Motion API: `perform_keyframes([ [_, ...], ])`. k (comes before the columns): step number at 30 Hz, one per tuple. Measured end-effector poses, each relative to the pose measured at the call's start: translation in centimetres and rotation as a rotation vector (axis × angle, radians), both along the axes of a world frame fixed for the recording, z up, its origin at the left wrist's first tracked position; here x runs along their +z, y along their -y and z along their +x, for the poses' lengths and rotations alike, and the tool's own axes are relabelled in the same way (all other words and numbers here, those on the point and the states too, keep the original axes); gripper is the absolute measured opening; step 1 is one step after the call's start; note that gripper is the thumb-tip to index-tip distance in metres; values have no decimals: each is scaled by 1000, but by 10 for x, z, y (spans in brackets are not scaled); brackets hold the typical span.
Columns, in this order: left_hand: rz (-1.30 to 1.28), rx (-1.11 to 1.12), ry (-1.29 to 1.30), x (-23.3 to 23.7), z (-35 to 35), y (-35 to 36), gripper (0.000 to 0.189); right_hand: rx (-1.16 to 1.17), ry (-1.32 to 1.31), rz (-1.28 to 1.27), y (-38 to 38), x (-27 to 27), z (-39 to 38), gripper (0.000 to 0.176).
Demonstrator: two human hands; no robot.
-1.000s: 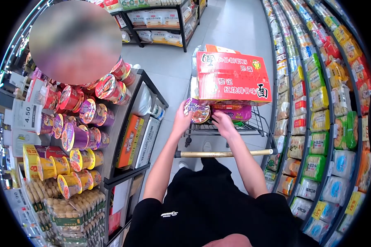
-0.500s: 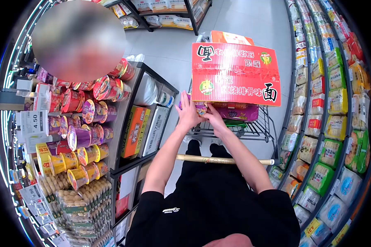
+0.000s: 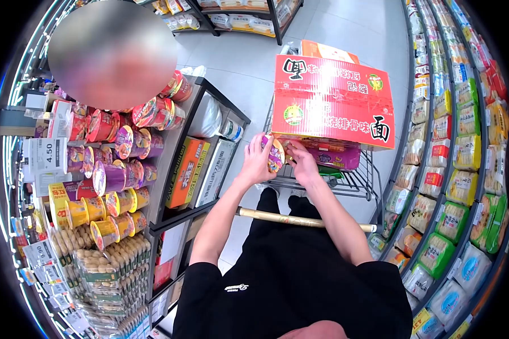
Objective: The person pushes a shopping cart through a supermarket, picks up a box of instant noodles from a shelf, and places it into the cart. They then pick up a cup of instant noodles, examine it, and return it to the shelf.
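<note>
A purple instant-noodle cup point(image 3: 276, 157) sits in my left hand point(image 3: 256, 160), its round printed lid turned toward the right. My right hand point(image 3: 304, 165) is close beside the cup, fingers curled at the edge of the carton; what they pinch, if anything, is hidden. Above both hands lies a large red noodle carton point(image 3: 328, 101) on the shopping cart point(image 3: 350, 183). Under its near edge shows a purple noodle pack point(image 3: 339, 158).
To the left, a shelf point(image 3: 178, 135) carries red, purple and yellow noodle cups point(image 3: 110, 178) and bundled packs point(image 3: 104, 271). Packaged noodles point(image 3: 452, 217) fill the curved racks on the right. The cart's handle point(image 3: 305, 219) crosses before my body. A blurred patch covers the upper left.
The purple cup has come out from the carton's edge and tilted, so more of its lid shows. My right hand has drawn slightly apart from my left. The view has shifted a little.
</note>
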State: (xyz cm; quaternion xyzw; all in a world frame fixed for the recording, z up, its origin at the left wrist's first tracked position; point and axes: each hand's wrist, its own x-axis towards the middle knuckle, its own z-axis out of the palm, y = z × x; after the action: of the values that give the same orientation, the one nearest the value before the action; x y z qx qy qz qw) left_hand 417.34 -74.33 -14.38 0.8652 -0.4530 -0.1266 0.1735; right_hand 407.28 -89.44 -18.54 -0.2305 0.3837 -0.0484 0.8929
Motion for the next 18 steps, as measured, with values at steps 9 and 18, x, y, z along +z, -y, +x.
perform_keyframes([
  [9, -113, 18, -161, 41, 25, -27, 115, 6, -33, 69, 3, -25, 0, 35],
  [18, -293, 173, -325, 89, 28, -79, 113, 175, -86, 39, 1, -11, -2, 35],
])
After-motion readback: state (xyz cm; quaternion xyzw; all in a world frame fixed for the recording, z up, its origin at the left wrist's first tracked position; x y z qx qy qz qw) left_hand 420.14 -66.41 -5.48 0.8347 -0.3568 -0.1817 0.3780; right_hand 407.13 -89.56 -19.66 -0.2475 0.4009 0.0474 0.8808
